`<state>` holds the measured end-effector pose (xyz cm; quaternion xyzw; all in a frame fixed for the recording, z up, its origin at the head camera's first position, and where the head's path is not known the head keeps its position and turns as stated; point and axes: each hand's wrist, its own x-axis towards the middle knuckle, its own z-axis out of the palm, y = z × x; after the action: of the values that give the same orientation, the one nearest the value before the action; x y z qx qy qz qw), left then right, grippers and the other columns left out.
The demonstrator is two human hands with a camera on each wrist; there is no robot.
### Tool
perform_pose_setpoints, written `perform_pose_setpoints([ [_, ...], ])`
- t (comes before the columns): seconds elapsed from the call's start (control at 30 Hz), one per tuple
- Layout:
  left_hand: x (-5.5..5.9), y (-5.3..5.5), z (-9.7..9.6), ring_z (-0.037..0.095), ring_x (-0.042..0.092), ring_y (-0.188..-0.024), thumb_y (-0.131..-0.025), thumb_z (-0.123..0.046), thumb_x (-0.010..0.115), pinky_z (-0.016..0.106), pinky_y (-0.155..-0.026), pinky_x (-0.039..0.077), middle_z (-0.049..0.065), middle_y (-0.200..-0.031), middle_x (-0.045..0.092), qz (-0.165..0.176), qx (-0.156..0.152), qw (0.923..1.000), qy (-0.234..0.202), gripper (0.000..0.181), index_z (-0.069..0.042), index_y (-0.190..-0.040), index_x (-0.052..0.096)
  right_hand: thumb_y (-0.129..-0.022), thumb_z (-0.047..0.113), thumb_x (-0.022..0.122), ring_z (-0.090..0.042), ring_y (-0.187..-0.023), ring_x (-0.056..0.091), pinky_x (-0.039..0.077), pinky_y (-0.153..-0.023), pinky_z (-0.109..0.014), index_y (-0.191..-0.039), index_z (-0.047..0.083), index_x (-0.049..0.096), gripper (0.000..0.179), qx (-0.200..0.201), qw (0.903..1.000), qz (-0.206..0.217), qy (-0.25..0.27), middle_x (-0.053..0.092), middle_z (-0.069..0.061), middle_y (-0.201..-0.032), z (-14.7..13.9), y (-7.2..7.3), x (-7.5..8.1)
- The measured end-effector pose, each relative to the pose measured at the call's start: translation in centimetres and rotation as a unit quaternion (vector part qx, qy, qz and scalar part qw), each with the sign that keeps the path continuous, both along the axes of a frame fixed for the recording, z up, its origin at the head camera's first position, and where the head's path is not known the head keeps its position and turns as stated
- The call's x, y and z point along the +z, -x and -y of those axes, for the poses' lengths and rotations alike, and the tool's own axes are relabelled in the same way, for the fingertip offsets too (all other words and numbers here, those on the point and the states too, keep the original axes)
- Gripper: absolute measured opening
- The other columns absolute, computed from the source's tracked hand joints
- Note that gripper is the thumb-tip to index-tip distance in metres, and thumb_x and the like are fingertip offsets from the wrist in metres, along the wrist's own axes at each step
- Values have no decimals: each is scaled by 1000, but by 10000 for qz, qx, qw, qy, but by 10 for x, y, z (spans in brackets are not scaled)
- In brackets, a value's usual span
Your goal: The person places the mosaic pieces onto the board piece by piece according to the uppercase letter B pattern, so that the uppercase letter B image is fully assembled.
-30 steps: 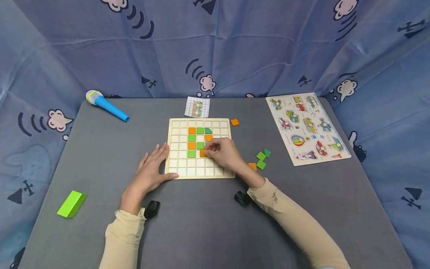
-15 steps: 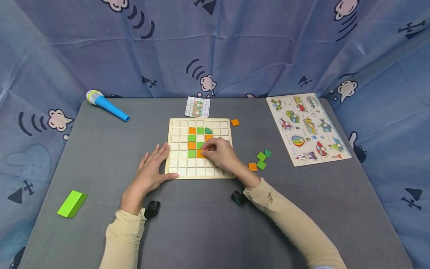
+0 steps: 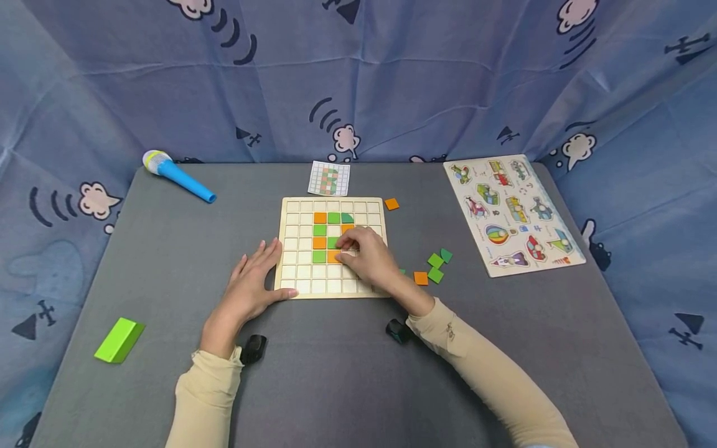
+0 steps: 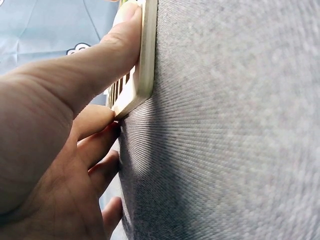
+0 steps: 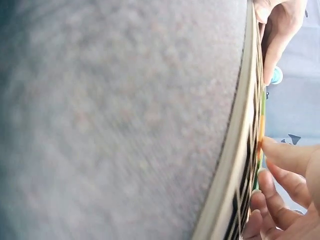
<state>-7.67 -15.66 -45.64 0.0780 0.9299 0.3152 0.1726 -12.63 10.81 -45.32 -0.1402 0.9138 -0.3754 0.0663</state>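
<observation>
A wooden grid board [image 3: 291, 271] lies on the grey table, with orange and green square tiles and a rounded green tile [image 3: 347, 218] set in its cells. My left hand [image 3: 252, 283] spreads at its left side; in the left wrist view the thumb [image 4: 122, 45] lies on the board's edge and the index finger touches the corner. Over the board's middle is my right hand [image 3: 371, 258]. Its thumb touches an orange tile [image 3: 333, 256] lying in a cell, and its index fingertip stands just beyond. The hand hides several cells to the right.
A pattern card [image 3: 328, 179] lies behind the board. Loose orange [image 3: 391, 203] and green tiles [image 3: 435, 274] are to its right. A picture puzzle board [image 3: 512, 214] lies at far right, a blue toy microphone [image 3: 182, 179] at back left, a green block [image 3: 120, 340] at front left.
My right hand has moved slightly left, bringing the orange tile into the cell beside the green one. Its thumb and index finger have since parted a little. The left hand stays put.
</observation>
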Motion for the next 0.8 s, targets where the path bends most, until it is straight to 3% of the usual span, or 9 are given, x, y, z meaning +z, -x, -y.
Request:
perform_pose_setpoints([
  [0.17, 0, 0, 0, 36, 6, -167, -91, -34, 86, 61, -133, 0, 14, -178, 14, -22, 3, 10000, -29, 107, -8, -170, 19, -92, 9, 84, -30, -111, 53, 47, -96, -42, -118, 7, 76, 27, 293, 9994, 121, -156, 66, -14, -120, -14, 0, 4],
  [0.37, 0, -1, 0, 36, 8, -167, -90, -34, 86, 62, -133, 1, 14, -178, 15, -86, -9, 10000, -15, 106, -7, -170, 20, -91, 15, 85, -38, -129, 38, 32, -111, -58, -139, 9, 65, 52, 683, 9963, 380, -353, 49, -20, -147, -42, -2, 8],
  [0.57, 0, -1, 0, 36, 8, -167, -90, -33, 86, 62, -133, 1, 14, -178, 15, -99, 8, 10000, -4, 107, -7, -170, 20, -86, 18, 91, -40, -140, 30, 28, -118, -67, -153, 11, 51, 79, 825, 9920, 844, -439, 36, -21, -160, -70, -6, 14],
  [0.8, 0, 0, 0, 36, 7, -167, -91, -34, 86, 62, -133, 1, 15, -178, 15, -79, -20, 10000, 3, 107, -6, -170, 19, -78, 19, 97, -44, -145, 31, 30, -116, -72, -158, 14, 47, 94, 988, 9861, 1000, -883, 33, -20, -164, -100, -10, 19],
])
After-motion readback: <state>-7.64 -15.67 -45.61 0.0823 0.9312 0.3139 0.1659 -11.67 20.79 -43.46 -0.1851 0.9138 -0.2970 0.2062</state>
